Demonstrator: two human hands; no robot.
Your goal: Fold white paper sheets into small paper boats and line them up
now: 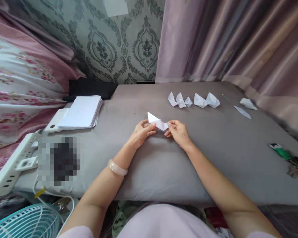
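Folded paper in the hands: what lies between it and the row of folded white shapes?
The head view shows only a bare stretch of grey cover between the held paper and the row of folded shapes.

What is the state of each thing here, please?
Left hand, pinching the folded paper
Right hand, pinching its other end
Folded paper, creased, between both hands
Paper stack, piled, edges uneven
Row of paper shapes, folded
Power strip, adapter plugged in
Fan, on or off unclear
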